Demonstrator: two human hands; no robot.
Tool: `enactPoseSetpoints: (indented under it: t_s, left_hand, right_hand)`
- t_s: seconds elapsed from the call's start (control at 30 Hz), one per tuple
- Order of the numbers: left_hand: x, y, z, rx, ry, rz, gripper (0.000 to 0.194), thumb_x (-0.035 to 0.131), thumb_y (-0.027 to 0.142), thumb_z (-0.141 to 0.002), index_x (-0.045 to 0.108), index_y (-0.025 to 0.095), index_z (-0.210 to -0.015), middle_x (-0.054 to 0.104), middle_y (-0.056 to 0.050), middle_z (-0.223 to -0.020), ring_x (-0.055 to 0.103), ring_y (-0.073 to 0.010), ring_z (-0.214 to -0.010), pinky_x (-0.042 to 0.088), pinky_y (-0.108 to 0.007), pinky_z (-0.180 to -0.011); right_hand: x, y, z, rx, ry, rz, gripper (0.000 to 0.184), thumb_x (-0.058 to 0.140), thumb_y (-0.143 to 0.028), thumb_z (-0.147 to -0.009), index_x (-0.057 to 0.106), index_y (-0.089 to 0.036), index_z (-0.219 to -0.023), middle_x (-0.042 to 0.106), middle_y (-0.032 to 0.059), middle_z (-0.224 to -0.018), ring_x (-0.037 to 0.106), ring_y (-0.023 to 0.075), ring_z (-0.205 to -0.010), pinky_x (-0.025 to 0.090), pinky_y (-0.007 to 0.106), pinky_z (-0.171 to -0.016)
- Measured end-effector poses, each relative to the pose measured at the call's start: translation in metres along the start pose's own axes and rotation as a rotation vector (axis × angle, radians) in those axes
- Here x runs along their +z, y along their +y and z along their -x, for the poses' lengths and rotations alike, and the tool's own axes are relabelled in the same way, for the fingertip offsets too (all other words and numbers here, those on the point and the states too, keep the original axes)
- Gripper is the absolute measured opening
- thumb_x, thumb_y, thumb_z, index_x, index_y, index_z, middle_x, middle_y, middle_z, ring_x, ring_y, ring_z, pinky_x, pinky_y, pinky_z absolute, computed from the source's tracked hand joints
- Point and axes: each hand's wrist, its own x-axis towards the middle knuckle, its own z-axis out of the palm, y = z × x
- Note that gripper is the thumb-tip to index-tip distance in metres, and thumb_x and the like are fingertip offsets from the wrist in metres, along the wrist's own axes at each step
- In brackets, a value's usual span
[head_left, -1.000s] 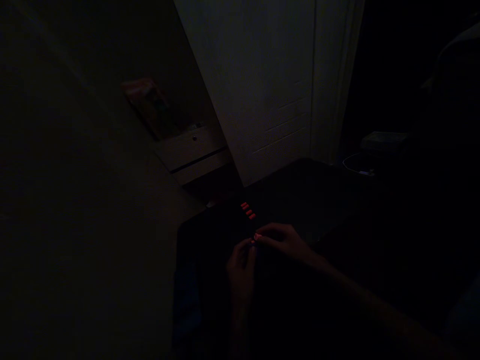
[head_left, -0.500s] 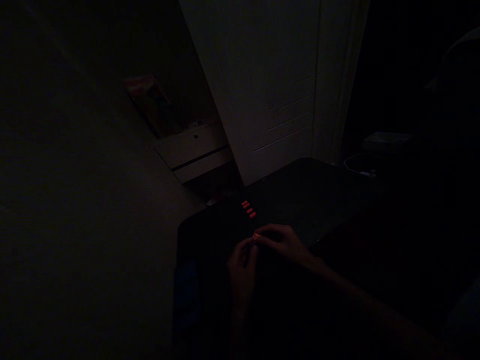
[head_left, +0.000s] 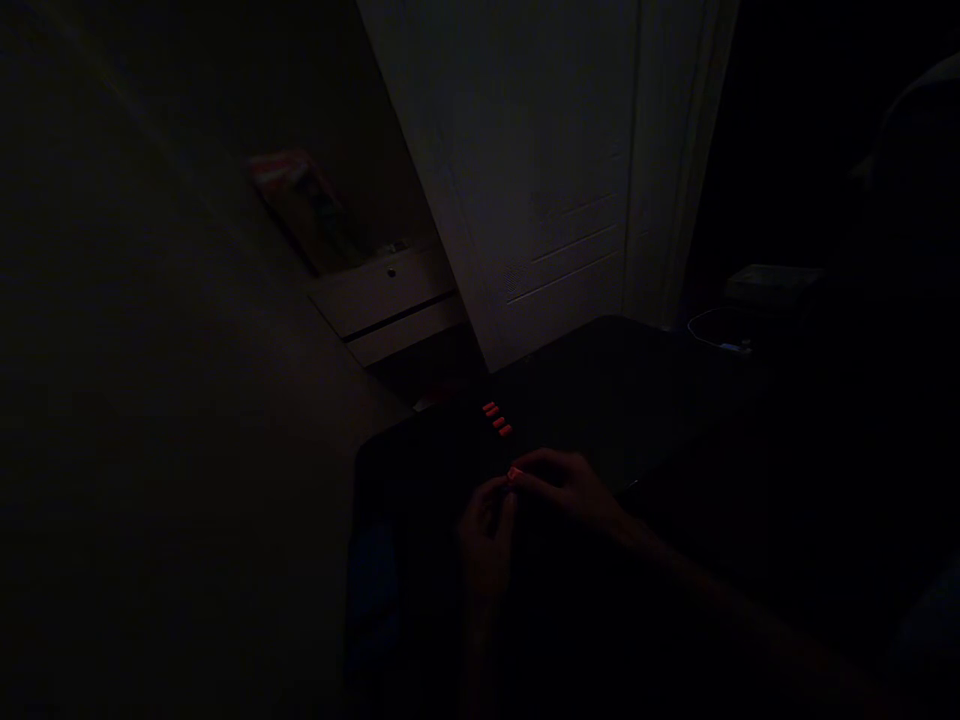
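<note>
The scene is very dark. My right hand (head_left: 561,480) pinches a small orange-red piece (head_left: 514,474) between thumb and fingertips; its exact kind is too dim to make out. Just below and to the left, my left hand (head_left: 486,535) has its thumb and fingers closed near the underside of that piece, and what they grip is hidden in shadow. Beyond the hands, several short orange-red cylinders (head_left: 498,420) lie in a slanting row on the dark table (head_left: 600,385).
A pale door or panel (head_left: 540,200) rises behind the table. To its left stands a drawer unit (head_left: 397,290). At the right are a white cable (head_left: 701,330) and a box-like object (head_left: 772,282). Something dark blue (head_left: 375,580) lies at the table's left side.
Both hands have shifted only slightly, and the orange-red piece sits a touch further right. The row of cylinders is unmoved. The picture has grown a little dimmer.
</note>
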Motion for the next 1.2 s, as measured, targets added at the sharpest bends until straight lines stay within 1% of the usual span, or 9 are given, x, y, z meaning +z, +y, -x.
enactPoseSetpoints:
  t_s: [0.13, 0.3, 0.47, 0.73, 1.03, 1.2]
  left_hand:
    - [-0.0003, -0.0003, 0.0005, 0.0, -0.011, -0.003, 0.031, 0.075, 0.04, -0.087, 0.072, 0.019, -0.11, 0.077, -0.012, -0.113, 0.073, -0.0272, -0.108, 0.057, -0.04, -0.097]
    - [0.0002, 0.0002, 0.0007, -0.014, 0.004, 0.021, 0.037, 0.077, 0.038, -0.086, 0.069, 0.02, -0.117, 0.075, -0.011, -0.117, 0.073, -0.0252, -0.108, 0.058, -0.037, -0.095]
    - [0.0012, 0.0012, 0.0012, -0.023, 0.016, 0.033, 0.038, 0.077, 0.035, -0.086, 0.067, 0.02, -0.119, 0.075, -0.011, -0.115, 0.073, -0.0251, -0.108, 0.058, -0.037, -0.094]
    - [0.0014, 0.0031, 0.0015, -0.015, 0.009, 0.023, 0.035, 0.076, 0.037, -0.087, 0.069, 0.02, -0.117, 0.075, -0.012, -0.118, 0.072, -0.0259, -0.11, 0.057, -0.039, -0.096]
    - [0.003, 0.0056, -0.0019, -0.047, 0.06, 0.08, 0.041, 0.081, 0.041, -0.08, 0.069, 0.018, -0.112, 0.076, -0.012, -0.111, 0.073, -0.0251, -0.104, 0.058, -0.037, -0.092]
    - [0.0038, 0.0075, -0.0018, -0.05, 0.071, 0.094, 0.041, 0.082, 0.041, -0.079, 0.069, 0.018, -0.111, 0.076, -0.012, -0.11, 0.073, -0.025, -0.102, 0.058, -0.037, -0.091]
  right_hand:
    - [-0.0001, 0.0015, 0.0002, -0.011, 0.009, 0.008, 0.023, 0.074, -0.042, -0.09, 0.078, -0.022, -0.101, 0.081, 0.0038, -0.099, 0.075, 0.0235, -0.096, 0.057, 0.035, -0.089]
    - [-0.0004, 0.0028, 0.0009, -0.02, 0.001, 0.027, 0.025, 0.075, -0.044, -0.09, 0.078, -0.022, -0.1, 0.081, 0.0046, -0.098, 0.076, 0.024, -0.093, 0.059, 0.036, -0.086]
    - [-0.0016, 0.002, 0.0011, -0.078, -0.008, 0.075, 0.023, 0.073, -0.042, -0.092, 0.078, -0.022, -0.101, 0.081, 0.0048, -0.098, 0.076, 0.0233, -0.091, 0.059, 0.035, -0.085]
    - [-0.0019, 0.0033, 0.0022, -0.153, -0.024, 0.131, 0.02, 0.07, -0.04, -0.095, 0.077, -0.023, -0.105, 0.08, 0.0047, -0.102, 0.076, 0.0226, -0.095, 0.059, 0.034, -0.088]
    - [0.0029, 0.0039, 0.0038, -0.225, 0.001, 0.114, 0.025, 0.067, -0.045, -0.097, 0.08, -0.025, -0.105, 0.08, 0.0067, -0.105, 0.076, 0.0236, -0.096, 0.06, 0.036, -0.088]
    - [0.0005, 0.0002, 0.0038, -0.266, -0.032, 0.107, 0.024, 0.067, -0.043, -0.098, 0.08, -0.026, -0.109, 0.08, 0.0067, -0.107, 0.076, 0.0236, -0.098, 0.06, 0.037, -0.09]
